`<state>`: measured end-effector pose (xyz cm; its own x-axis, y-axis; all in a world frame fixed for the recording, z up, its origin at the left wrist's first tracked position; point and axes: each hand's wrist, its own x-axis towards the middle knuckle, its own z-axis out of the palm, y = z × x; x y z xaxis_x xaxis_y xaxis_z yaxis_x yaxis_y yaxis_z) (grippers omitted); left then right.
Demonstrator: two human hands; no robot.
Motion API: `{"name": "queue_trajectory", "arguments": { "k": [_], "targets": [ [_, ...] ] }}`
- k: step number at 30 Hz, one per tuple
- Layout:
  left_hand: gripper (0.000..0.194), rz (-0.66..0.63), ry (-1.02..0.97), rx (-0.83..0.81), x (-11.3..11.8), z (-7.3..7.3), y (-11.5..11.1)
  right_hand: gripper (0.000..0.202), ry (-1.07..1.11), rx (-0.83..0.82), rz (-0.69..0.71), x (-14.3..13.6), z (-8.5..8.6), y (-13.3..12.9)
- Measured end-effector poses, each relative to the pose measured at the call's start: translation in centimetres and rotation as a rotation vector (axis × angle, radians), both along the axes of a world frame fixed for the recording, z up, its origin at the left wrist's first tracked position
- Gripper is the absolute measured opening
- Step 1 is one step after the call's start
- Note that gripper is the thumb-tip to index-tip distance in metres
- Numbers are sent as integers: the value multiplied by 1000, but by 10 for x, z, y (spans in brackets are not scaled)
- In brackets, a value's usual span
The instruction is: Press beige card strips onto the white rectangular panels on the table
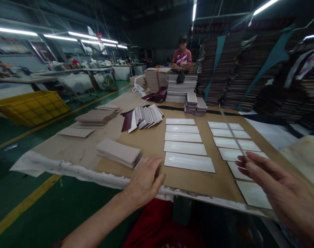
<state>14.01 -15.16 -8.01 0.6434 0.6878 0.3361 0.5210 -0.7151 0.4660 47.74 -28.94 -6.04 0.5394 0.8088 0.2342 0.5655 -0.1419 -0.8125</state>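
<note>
My left hand point(146, 181) lies flat, fingers together, on the near edge of the brown board table point(149, 141), just right of a low stack of beige cards point(118, 152). Glossy white rectangular sheets are laid flat in two columns, a left column point(189, 162) and a right column point(233, 144). My right hand point(275, 193) hovers over the near end of the right column. Its fingertips pinch a thin pale strip point(231, 132) that runs away over those sheets; what the strip is made of is unclear.
A fanned pile of maroon-and-white pieces point(146, 116) lies mid-table, and more beige card piles point(96, 117) at the left. A person in a red top point(182, 55) sits at the far end behind tall stacks point(180, 88). Dark stacked goods point(250, 69) line the right. A yellow crate point(30, 106) stands on the green floor.
</note>
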Motion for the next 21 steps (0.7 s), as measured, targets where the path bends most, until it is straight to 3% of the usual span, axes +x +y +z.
{"name": "queue_trajectory", "arguments": {
  "k": [3,7,11,17,21],
  "targets": [
    [39,49,97,5,11,-13,-2,66,206,-92,6,-23,-9,18],
    [40,96,181,13,23,-15,0,68,36,-146,54,-35,-28,42],
    [39,102,206,7,25,-15,1,78,-86,-207,84,-35,-38,44],
    [39,61,137,-11,16,-19,-8,81,-32,-247,99,-50,-33,23],
    [39,51,136,-27,12,-17,-9,89,104,-220,-9,-51,-23,18]
  ]
}}
